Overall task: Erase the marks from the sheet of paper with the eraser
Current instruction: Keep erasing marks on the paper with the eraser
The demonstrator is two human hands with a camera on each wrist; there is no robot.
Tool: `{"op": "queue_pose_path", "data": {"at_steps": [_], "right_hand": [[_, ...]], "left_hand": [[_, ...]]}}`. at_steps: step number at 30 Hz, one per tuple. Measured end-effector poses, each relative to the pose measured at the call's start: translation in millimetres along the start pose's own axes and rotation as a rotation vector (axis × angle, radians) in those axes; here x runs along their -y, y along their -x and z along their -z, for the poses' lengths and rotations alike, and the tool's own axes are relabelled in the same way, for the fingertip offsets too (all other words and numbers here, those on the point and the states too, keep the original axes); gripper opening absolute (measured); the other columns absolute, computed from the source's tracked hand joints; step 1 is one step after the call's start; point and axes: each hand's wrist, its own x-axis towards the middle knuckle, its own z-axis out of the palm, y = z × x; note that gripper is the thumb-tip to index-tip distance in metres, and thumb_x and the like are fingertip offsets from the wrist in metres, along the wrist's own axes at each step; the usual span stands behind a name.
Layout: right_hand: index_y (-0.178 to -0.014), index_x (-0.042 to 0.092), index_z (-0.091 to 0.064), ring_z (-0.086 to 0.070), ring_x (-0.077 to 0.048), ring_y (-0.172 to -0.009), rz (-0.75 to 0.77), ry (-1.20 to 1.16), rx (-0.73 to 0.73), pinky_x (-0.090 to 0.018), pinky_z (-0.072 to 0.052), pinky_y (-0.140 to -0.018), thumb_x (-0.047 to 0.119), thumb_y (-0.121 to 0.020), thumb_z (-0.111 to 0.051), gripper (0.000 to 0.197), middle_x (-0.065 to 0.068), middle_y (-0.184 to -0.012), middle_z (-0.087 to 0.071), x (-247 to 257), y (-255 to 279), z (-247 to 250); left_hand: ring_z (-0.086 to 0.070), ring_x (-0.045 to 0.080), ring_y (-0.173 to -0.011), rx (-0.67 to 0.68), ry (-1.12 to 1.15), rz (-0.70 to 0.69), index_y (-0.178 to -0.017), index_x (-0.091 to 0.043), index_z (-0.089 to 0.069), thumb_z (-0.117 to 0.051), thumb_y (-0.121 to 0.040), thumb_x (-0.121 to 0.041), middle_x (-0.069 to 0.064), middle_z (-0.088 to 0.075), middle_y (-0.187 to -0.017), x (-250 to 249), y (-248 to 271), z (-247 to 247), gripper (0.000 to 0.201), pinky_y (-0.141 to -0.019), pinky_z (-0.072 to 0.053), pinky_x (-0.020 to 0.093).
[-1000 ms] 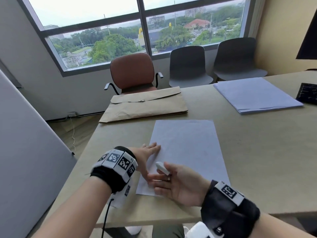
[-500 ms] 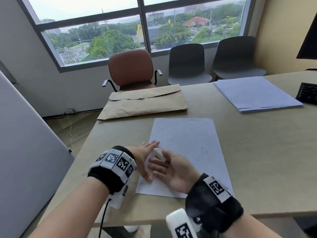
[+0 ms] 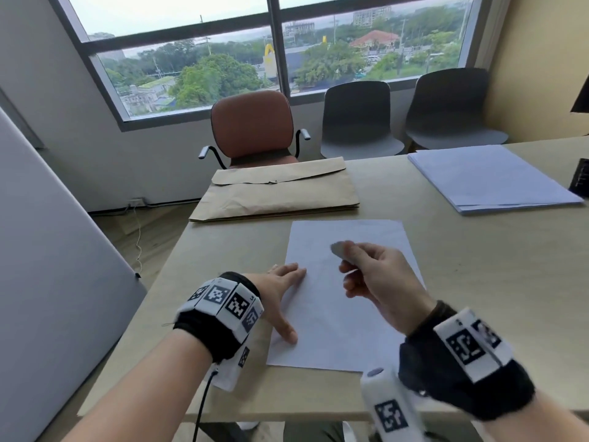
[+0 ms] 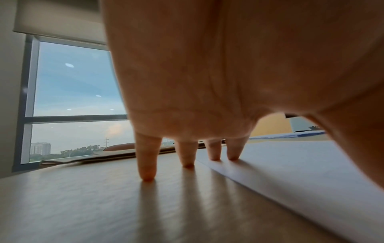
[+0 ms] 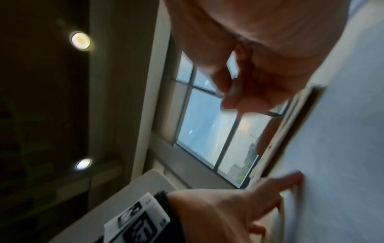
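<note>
A white sheet of paper point(image 3: 360, 237) lies on the table in front of me, and I can make out no marks on it. My left hand point(image 3: 283, 291) rests flat with spread fingers on the sheet's left edge; in the left wrist view two fingertips point(image 4: 232, 156) press the paper point(image 4: 301, 167) and two touch the table. My right hand point(image 3: 366, 269) hovers above the middle of the sheet and pinches a small pale eraser point(image 3: 339, 248) between thumb and fingers. The right wrist view is blurred: curled fingers point(image 5: 234, 92) and the left hand point(image 5: 228, 207) on the paper.
A brown envelope point(image 3: 277, 196) lies beyond the sheet. A stack of white paper point(image 3: 490, 177) sits at the far right, with a dark object point(image 3: 581, 180) at the right edge. A brown chair point(image 3: 251, 126) and two grey chairs stand behind the beige table point(image 3: 478, 266).
My right hand turned over from palm-up near my left thumb and moved forward and right above the middle of the sheet, the eraser now pinched in its fingertips. The left hand stayed put.
</note>
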Motion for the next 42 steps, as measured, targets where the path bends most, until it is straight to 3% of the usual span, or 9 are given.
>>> {"op": "queue_pose_path", "data": {"at_steps": [5,11,15,18,22,25,30,37,42], "right_hand": [[-0.093,0.005,-0.065,-0.054,-0.009,-0.047,-0.012,0.804,0.365,-0.017,-0.048,-0.045,0.023,-0.089,-0.059,0.019,-0.001,-0.069,-0.063,25.6,-27.1,2.3],[-0.079,0.002,-0.065,-0.051,-0.011,-0.043,-0.089,1.392,0.439,-0.019,-0.044,-0.041,0.021,-0.087,-0.057,0.023,-0.001,-0.064,-0.063,16.9,-52.7,3.5],[-0.055,0.011,-0.042,-0.045,-0.017,-0.049,0.055,1.636,0.381,-0.021,-0.036,-0.047,0.015,-0.087,-0.049,0.033,-0.002,-0.058,-0.047,14.4,-43.2,-6.9],[-0.056,0.017,-0.026,-0.042,-0.026,-0.065,0.164,1.668,0.405,-0.022,-0.026,-0.049,0.020,-0.090,-0.046,0.040,0.001,-0.060,-0.033,1.1,-30.2,-15.8],[-0.054,0.015,-0.027,-0.031,-0.014,-0.050,0.156,1.674,0.428,-0.021,-0.022,-0.046,0.021,-0.089,-0.048,0.042,-0.002,-0.057,-0.033,4.8,-34.9,-10.5],[-0.054,0.013,-0.028,-0.030,-0.016,-0.050,0.154,1.683,0.388,-0.021,-0.023,-0.046,0.017,-0.087,-0.048,0.039,-0.003,-0.057,-0.033,8.5,-36.9,-14.6],[-0.055,0.018,-0.024,-0.035,-0.020,-0.055,0.254,1.577,0.506,-0.020,-0.022,-0.045,0.014,-0.086,-0.049,0.040,0.001,-0.057,-0.031,-0.2,-35.0,-35.1],[-0.053,0.015,-0.026,-0.027,-0.014,-0.049,0.218,1.657,0.425,-0.023,-0.022,-0.045,0.020,-0.084,-0.053,0.041,-0.003,-0.055,-0.031,5.6,-43.8,-20.3],[-0.051,0.019,-0.025,-0.027,-0.009,-0.047,0.286,1.563,0.498,-0.020,-0.020,-0.045,0.013,-0.084,-0.051,0.043,0.001,-0.051,-0.031,1.4,-37.7,-29.3]], "left_hand": [[-0.009,0.015,-0.145,-0.073,0.002,0.001,-0.151,-0.024,0.002,-0.073,-0.072,-0.051,-0.010,0.007,-0.158,-7.6,0.8,-1.5,0.112,-0.115,-0.017,0.032],[0.005,0.018,-0.146,-0.081,-0.035,-0.019,-0.150,-0.012,-0.002,-0.079,-0.068,-0.045,-0.002,0.007,-0.158,-13.9,-2.1,0.7,0.117,-0.119,-0.003,0.034],[-0.001,0.018,-0.147,-0.075,-0.002,-0.019,-0.150,-0.009,0.006,-0.077,-0.070,-0.045,0.003,0.013,-0.158,-17.7,-3.1,-1.1,0.121,-0.118,-0.009,0.027],[0.004,0.023,-0.147,-0.069,-0.051,-0.024,-0.149,-0.011,0.010,-0.075,-0.072,-0.048,0.009,0.014,-0.158,-25.0,-3.7,-3.7,0.121,-0.119,-0.008,0.034],[0.008,0.025,-0.146,-0.032,-0.081,-0.008,-0.149,-0.014,0.016,-0.072,-0.073,-0.051,0.009,0.019,-0.157,-26.4,-4.9,-3.9,0.122,-0.119,-0.005,0.035],[0.008,0.025,-0.146,-0.032,-0.107,-0.002,-0.148,-0.014,0.017,-0.070,-0.074,-0.054,0.010,0.020,-0.156,-26.9,-5.5,-4.5,0.121,-0.118,-0.003,0.035],[0.013,0.025,-0.145,-0.026,-0.117,0.022,-0.149,-0.015,0.018,-0.071,-0.071,-0.056,0.007,0.022,-0.156,-28.3,-8.6,-8.9,0.125,-0.117,-0.001,0.039],[0.018,0.018,-0.144,-0.003,-0.074,0.032,-0.145,-0.014,0.025,-0.069,-0.072,-0.057,0.001,0.028,-0.154,-23.3,-5.9,-10.7,0.126,-0.117,0.002,0.041],[0.018,0.019,-0.145,-0.003,-0.092,0.035,-0.146,-0.014,0.024,-0.069,-0.071,-0.059,0.002,0.026,-0.155,-22.6,-9.5,-11.4,0.128,-0.117,0.000,0.044]]}}
